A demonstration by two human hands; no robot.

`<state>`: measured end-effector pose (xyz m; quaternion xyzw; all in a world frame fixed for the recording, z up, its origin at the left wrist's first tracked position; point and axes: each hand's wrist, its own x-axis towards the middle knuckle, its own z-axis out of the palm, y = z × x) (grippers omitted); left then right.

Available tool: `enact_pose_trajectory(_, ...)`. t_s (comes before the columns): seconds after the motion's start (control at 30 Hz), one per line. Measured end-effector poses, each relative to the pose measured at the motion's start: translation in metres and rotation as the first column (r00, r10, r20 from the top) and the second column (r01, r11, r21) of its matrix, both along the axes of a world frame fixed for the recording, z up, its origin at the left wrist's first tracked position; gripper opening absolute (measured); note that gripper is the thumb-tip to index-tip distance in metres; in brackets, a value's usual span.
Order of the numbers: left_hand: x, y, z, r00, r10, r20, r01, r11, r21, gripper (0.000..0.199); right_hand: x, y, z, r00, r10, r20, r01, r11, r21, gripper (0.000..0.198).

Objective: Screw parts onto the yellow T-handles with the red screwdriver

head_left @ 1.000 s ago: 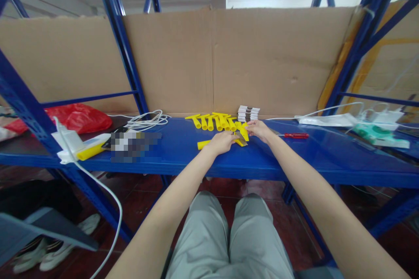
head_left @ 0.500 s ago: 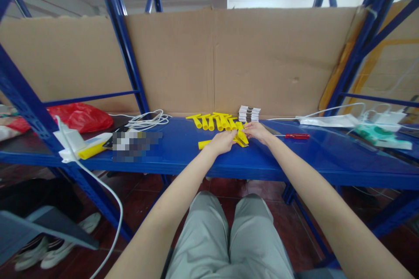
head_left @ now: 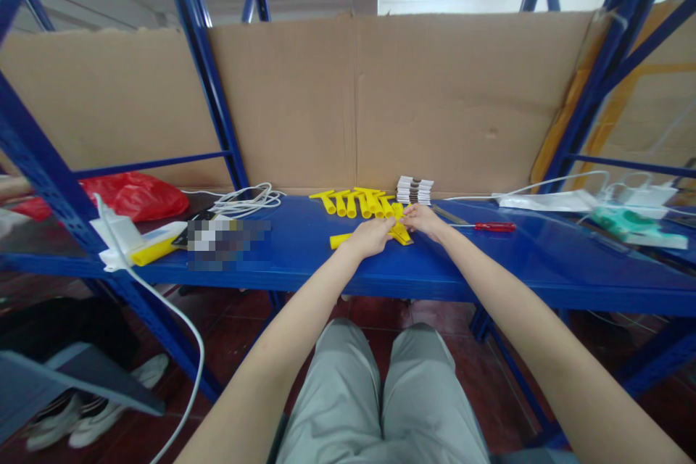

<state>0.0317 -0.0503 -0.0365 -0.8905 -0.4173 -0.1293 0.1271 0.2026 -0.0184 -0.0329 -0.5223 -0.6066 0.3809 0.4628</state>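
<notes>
My left hand point(head_left: 371, 236) is closed round the handle of a yellow T-shaped plastic tool point(head_left: 401, 235) that looks like a scraper. Its tubular end sticks out to the left of the hand. On the right, my right hand point(head_left: 423, 220) pinches at the tool's wide head, its fingertips pressed together there. Whether a small part sits between those fingers is hidden. Behind my hands lies a row of several similar yellow tools point(head_left: 351, 204), round ends toward me. A stack of white pieces with a dark band point(head_left: 414, 190) stands just beyond my right hand.
A red-handled screwdriver point(head_left: 494, 227) lies right of my hands on the blue bench point(head_left: 304, 261). Coiled white cable point(head_left: 255, 196), a red plastic bag point(head_left: 135, 194) and a power strip point(head_left: 117, 232) are leftward. Cardboard point(head_left: 435, 101) walls the back. Another person's arm point(head_left: 14, 188) shows far left.
My right hand has shifted slightly left and its fingers now cover more of the tool's head. My left hand stays put. Another person's arm has appeared by the red bag.
</notes>
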Motion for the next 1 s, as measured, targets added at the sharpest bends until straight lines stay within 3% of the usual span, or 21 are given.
enact_pose_trajectory(0.23,0.0,0.004,-0.002,0.997,-0.077,-0.006,0.077,0.997,0.032,0.03,0.001,0.011,-0.007,0.993,-0.017,0.114,0.004,0.993,0.114,0.026)
enact_pose_trajectory(0.43,0.0,0.006,-0.002,0.992,-0.126,0.003,0.126,0.991,0.054,0.026,0.009,0.022,-0.007,0.97,-0.171,0.175,0.109,0.942,0.317,0.016)
enact_pose_trajectory(0.57,0.0,0.004,0.0,0.987,-0.157,0.016,0.155,0.982,0.112,0.027,0.012,0.015,-0.001,0.978,-0.174,0.114,0.145,0.963,0.23,0.009)
enact_pose_trajectory(0.77,0.003,0.002,0.0,0.979,-0.203,-0.015,0.202,0.963,0.177,0.029,0.008,0.002,0.004,0.996,0.006,-0.086,-0.005,1.0,0.014,0.006)
enact_pose_trajectory(1.0,0.004,0.003,-0.005,0.985,-0.175,-0.008,0.174,0.976,0.133,0.036,0.01,0.007,-0.003,0.995,0.05,-0.091,-0.047,0.999,0.026,0.006)
